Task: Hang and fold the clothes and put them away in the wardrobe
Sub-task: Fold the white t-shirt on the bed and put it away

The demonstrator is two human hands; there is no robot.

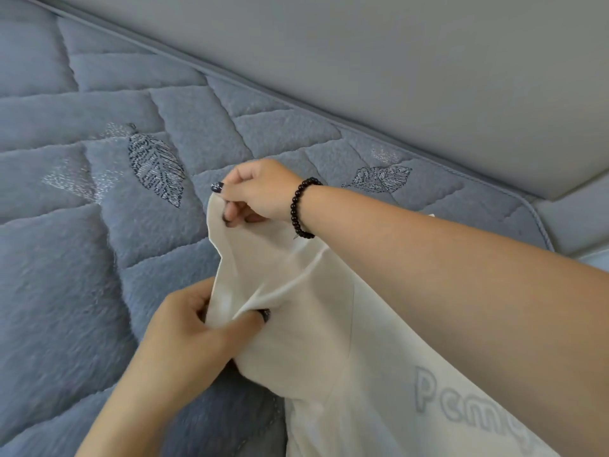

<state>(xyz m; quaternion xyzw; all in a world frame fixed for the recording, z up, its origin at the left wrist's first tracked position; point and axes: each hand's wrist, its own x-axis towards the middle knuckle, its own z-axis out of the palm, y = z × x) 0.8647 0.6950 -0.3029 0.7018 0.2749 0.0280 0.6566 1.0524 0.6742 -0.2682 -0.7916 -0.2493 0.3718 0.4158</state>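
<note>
Fabric looks light and limp: white garment (296,291) over the bed (82,258), left hand (194,328) pinching at six o'clock, right hand (260,189) pinching its twelve o'clock edge; grip hems.

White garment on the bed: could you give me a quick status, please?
Left hand and right hand both pinching white garment. Held above blue quilt. Nothing in the way.

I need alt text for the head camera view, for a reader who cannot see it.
Two hands hold a white garment above a blue quilted bed cover stitched with leaves. The right hand, a dark bead bracelet on its wrist, pinches the upper edge; the left hand grips the cloth lower down.
</note>
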